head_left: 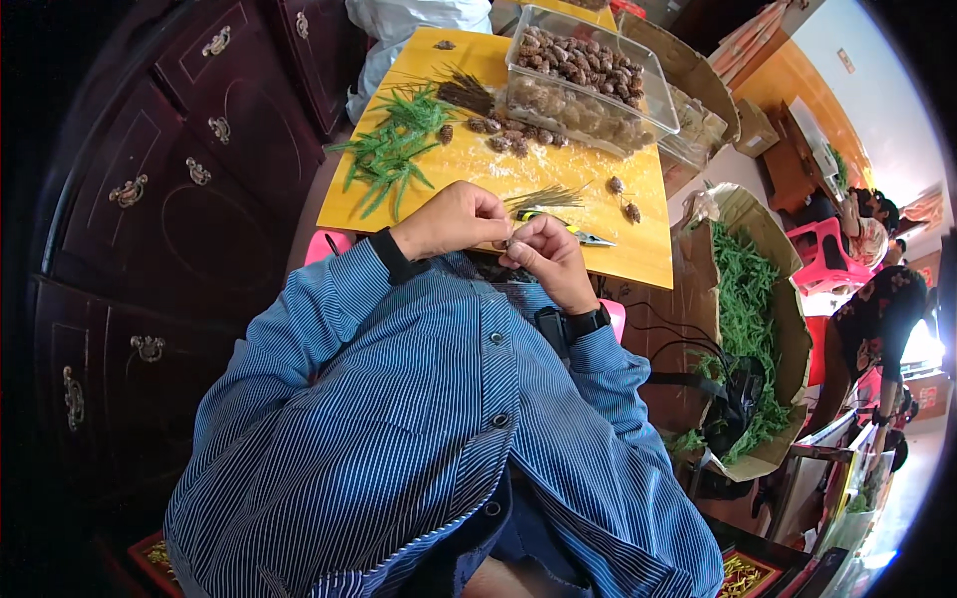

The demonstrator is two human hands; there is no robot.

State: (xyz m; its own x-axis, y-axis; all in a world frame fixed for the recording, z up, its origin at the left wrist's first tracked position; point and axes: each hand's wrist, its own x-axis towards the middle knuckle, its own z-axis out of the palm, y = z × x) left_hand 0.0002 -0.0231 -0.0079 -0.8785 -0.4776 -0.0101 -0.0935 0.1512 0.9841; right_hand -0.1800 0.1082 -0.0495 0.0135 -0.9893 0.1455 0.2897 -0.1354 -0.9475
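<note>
My left hand [451, 223] and my right hand [554, 259] meet over the table's near edge, fingertips pinched together. Whatever is between them is too small and hidden to make out. Just beyond my right hand lie pliers [595, 239] with yellow-and-black handles, partly covered by that hand. A small bundle of thin dark wire stems [550, 196] rests behind the fingers. To the left, green artificial pine sprigs [391, 154] are heaped on the yellow table [469, 177]. Pine cones [508, 142] lie loose near a darker bundle of wires [465, 92].
A clear plastic bin [578, 120] of pine cones stands at the table's back right. On the right, a cardboard box [793, 339] holds green sprigs [746, 309]. Dark wooden cabinets [199, 169] line the left. Other people [877, 309] are at far right, near a pink stool [829, 257].
</note>
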